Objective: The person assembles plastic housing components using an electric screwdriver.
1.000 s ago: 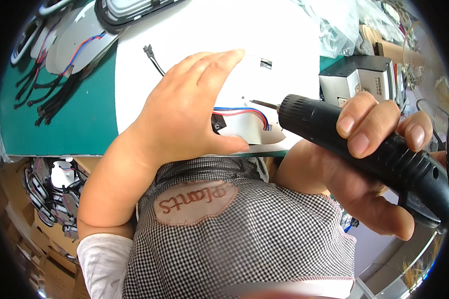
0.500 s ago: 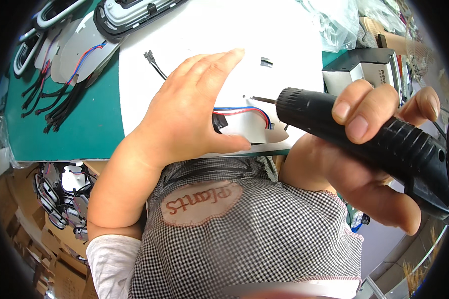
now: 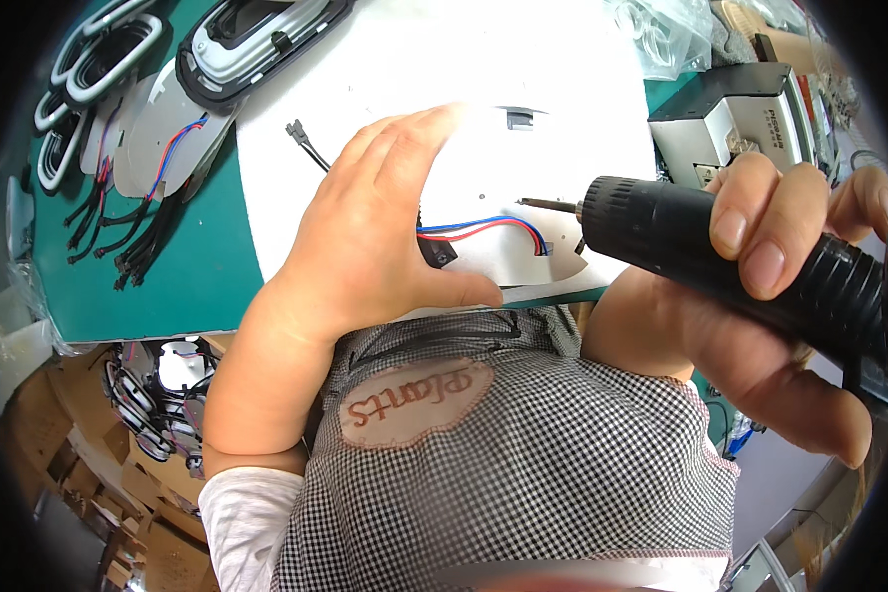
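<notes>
My right hand (image 3: 760, 286) is wrapped round a black electric screwdriver (image 3: 651, 219). The screwdriver's thin bit (image 3: 548, 205) points left, over a pale panel (image 3: 508, 268); I cannot tell whether the tip touches anything. Palm down, my left hand (image 3: 365, 222) lies across the panel's left part, fingers stretched out and thumb apart. A blue and red wire pair (image 3: 498, 225) runs from beside that hand to a small connector on the panel. Beyond the fingers a black two-wire plug (image 3: 301, 138) sticks out. The hand hides much of the panel.
A white sheet (image 3: 405, 54) covers part of the green tabletop (image 3: 79, 306). Black-and-silver oval frames (image 3: 257, 54) and wired pale plates (image 3: 148, 163) lie at the left. A silver-black box (image 3: 740, 118) and clear plastic bags (image 3: 666, 39) stand at the right. Cardboard boxes (image 3: 168, 538) are below left.
The view has shifted slightly. The screwdriver's tip sits a little farther right and lower relative to the panel. My left hand keeps nearly the same place, fingers still outstretched.
</notes>
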Available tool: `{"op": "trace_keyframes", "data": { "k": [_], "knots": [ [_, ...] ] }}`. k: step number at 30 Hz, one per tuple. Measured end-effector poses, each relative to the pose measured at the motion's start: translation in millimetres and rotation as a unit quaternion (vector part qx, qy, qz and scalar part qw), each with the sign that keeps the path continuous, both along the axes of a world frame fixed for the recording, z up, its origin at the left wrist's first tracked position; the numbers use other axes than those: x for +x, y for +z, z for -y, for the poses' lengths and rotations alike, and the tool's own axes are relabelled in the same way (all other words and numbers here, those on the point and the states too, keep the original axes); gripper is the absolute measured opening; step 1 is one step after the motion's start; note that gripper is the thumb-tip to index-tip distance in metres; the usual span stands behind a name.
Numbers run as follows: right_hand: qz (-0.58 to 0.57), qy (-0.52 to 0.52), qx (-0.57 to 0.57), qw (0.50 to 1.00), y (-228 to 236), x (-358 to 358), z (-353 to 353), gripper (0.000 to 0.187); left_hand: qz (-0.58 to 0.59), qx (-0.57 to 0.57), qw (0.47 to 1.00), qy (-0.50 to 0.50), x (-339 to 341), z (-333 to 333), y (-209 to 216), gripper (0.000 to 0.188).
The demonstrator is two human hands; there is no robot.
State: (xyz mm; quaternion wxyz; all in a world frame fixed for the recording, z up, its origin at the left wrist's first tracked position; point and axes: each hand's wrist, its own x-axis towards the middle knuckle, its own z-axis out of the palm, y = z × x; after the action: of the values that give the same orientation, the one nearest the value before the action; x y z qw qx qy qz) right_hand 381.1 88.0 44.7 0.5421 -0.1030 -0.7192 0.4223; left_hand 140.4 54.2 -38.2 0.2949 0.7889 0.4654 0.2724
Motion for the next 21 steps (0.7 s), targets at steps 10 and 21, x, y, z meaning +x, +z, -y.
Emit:
{"op": "trace_keyframes", "data": {
  "k": [10,21],
  "knots": [
    [0.017,0.040,-0.010,0.999,-16.0,12.7,-6.4,0.099,0.006,-0.007,1.000,0.009,2.1,4.4,-3.3,0.128],
    [0.047,0.100,-0.044,0.993,-10.4,-0.3,-4.0,0.109,0.008,-0.007,1.000,0.006,0.2,5.3,-4.1,0.126]
  ]
}}
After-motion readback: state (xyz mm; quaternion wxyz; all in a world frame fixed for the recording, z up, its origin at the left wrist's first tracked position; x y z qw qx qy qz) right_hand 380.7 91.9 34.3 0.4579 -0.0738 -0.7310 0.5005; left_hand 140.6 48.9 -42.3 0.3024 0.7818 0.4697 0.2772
